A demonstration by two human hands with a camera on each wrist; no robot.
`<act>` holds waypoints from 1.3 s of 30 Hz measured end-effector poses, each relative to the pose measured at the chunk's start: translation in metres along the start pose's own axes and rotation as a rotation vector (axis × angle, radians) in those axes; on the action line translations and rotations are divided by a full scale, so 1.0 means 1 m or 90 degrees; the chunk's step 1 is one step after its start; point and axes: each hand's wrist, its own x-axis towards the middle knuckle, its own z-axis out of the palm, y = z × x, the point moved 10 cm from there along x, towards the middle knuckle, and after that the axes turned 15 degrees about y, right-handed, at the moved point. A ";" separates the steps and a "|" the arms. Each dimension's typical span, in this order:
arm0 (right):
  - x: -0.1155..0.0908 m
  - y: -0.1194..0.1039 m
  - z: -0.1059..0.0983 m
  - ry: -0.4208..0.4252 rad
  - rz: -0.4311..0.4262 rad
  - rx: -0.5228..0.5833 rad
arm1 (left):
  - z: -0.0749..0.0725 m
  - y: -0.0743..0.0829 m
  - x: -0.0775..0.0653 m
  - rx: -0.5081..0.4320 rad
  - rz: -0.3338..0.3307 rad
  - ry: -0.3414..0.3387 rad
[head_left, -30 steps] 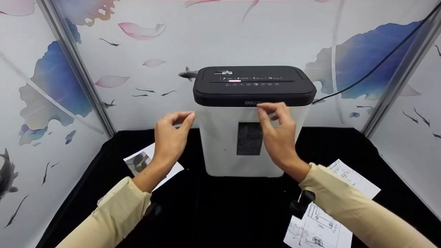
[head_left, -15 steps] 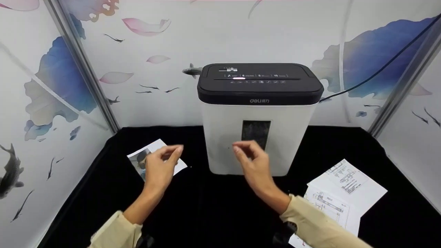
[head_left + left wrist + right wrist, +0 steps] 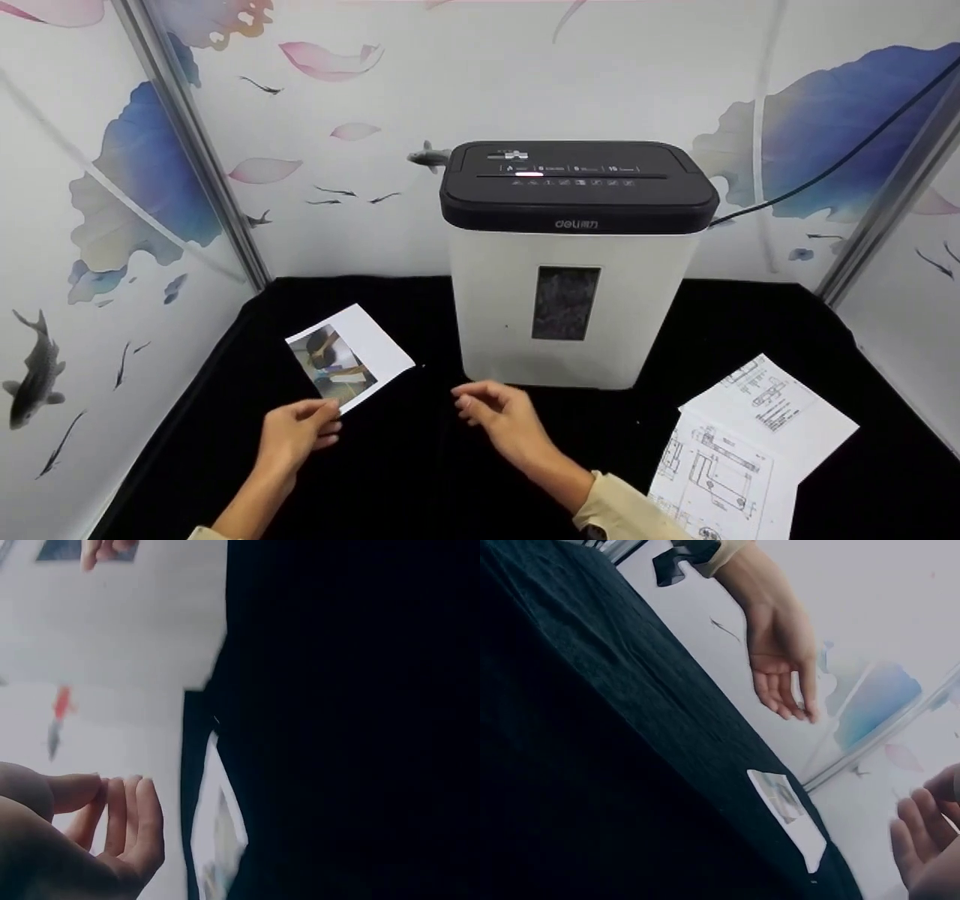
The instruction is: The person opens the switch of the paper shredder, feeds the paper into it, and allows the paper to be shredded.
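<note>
In the head view, my left hand hovers just in front of a sheet of paper printed with a colour photo. Its thumb and fingers are loosely bent and hold nothing, as the left wrist view also shows of the hand. Nearer the middle, my right hand is in the air before a paper shredder, fingers relaxed, nothing between them. The shredder has a white bin, a black top with a slot, a small lit strip and a dark front window. In the right wrist view the right-hand fingers appear at the edge.
Two overlapping sheets with line drawings lie at the right, the upper sheet behind the nearer sheet. A black cord runs from the shredder to the right. Black cloth covers the table, with printed panels around three sides.
Both hands have come down and back from in front of the shredder, toward the person. The sheets stay on the table, and the head view has shifted slightly.
</note>
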 end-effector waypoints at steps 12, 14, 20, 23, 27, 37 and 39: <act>-0.008 0.060 0.056 -0.113 0.176 0.200 | -0.022 -0.040 0.037 0.006 -0.076 0.015; -0.010 0.064 0.063 -0.122 0.195 0.228 | -0.022 -0.042 0.043 0.015 -0.074 0.025; -0.015 0.079 0.078 -0.135 0.229 0.254 | -0.016 -0.044 0.061 0.060 -0.049 0.060; -0.017 0.086 0.082 -0.133 0.240 0.248 | -0.013 -0.044 0.067 0.084 -0.041 0.081; -0.019 0.095 0.082 -0.111 0.243 0.214 | -0.005 -0.041 0.072 0.184 -0.018 0.094; -0.021 0.106 0.078 -0.084 0.245 0.193 | 0.005 -0.031 0.068 0.414 0.027 0.092; -0.021 0.106 0.077 -0.082 0.241 0.189 | 0.006 -0.030 0.069 0.418 0.029 0.095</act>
